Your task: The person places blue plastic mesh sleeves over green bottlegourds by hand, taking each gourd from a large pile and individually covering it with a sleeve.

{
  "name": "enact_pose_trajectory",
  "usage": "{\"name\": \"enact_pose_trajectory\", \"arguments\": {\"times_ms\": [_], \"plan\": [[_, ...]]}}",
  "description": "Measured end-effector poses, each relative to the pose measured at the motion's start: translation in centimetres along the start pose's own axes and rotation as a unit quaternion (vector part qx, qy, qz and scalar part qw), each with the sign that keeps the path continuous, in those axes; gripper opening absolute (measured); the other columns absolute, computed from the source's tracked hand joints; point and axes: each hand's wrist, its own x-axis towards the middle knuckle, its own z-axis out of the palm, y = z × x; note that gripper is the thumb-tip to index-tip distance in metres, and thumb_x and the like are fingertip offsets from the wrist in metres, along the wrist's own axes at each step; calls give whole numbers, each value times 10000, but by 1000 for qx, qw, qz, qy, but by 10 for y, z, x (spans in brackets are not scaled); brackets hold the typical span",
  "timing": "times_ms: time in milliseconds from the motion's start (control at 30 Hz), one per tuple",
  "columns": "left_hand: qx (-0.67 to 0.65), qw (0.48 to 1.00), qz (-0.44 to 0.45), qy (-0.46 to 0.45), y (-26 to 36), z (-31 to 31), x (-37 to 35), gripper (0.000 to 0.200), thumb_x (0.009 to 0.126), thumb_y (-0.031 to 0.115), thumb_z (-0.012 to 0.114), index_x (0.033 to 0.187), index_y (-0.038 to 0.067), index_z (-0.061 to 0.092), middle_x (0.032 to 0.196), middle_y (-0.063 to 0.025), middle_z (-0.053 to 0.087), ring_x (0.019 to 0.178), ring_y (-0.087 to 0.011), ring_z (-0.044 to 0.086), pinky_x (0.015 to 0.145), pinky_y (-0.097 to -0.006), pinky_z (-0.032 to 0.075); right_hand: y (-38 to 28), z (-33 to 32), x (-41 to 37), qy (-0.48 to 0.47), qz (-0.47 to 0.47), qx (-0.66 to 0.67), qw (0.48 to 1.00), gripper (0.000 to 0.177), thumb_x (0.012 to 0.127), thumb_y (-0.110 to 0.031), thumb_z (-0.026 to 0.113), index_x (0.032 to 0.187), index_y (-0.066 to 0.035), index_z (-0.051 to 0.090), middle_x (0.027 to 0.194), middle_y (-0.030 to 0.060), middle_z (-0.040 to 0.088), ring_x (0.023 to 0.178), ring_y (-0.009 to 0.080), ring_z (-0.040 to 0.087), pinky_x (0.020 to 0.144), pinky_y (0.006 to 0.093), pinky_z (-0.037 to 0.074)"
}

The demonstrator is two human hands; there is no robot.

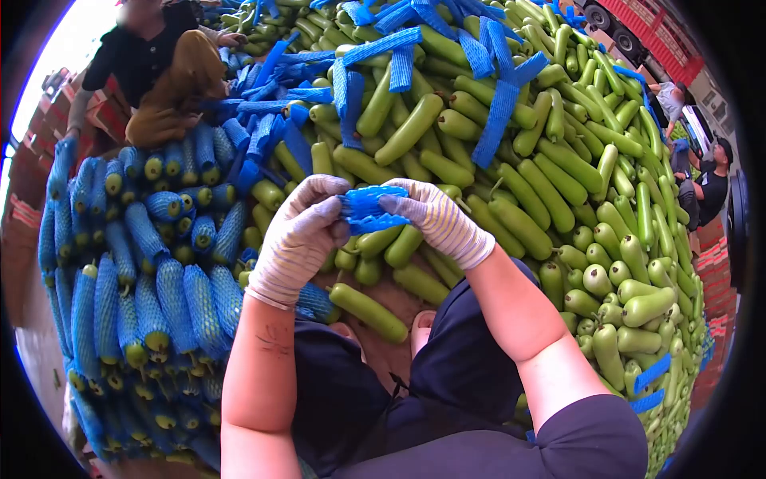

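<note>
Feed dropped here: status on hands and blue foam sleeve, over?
Left gloved hand and right gloved hand grip blue foam mesh sleeve. No gourd inside. Long green gourds heaped behind.

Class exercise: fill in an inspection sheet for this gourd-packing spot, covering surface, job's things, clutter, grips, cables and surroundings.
Surface: hidden under a heap of bare green gourds.
Job's things: blue foam mesh sleeve, stretched between both hands; stack of blue-sleeved gourds on the left.
Clutter: loose blue sleeves strewn over the heap.
Grips: gloved left hand and gloved right hand each pinch one end of the sleeve.
Cables: nothing seen.
Surroundings: person in a black top crouched at upper left; other people and a red truck at the right edge.
</note>
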Motion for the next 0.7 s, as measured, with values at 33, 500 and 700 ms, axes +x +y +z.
{"name": "enact_pose_trajectory", "arguments": {"times_ms": [33,500,700], "plan": [[-13,1000,0,-11,3,-3,-2,155,894,90,628,1041,47,603,906,-42,617,704,-111,562,619,-240,458,8,-8,5,5,-3,-29,1000,262,934,-239,619,1077,-21,633,917,8,637,848,57,555,810,237,463],[629,662,405,-28,-31,40,18,382,810,-85,547,1178,13,571,1172,-198,576,1110,-360,561,978,-383,436,54,1,55,130,-185,-564,794,233,817,-270,655,939,-74,623,908,158,661,858,355,628,754,406,500],[654,666,349,80,-33,16,25,295,868,60,590,1163,78,588,1062,-173,633,954,-371,624,819,-386,518,23,5,48,198,-188,-136,953,136,912,-100,602,1021,-20,593,778,24,600,692,67,532,645,226,467]]}}
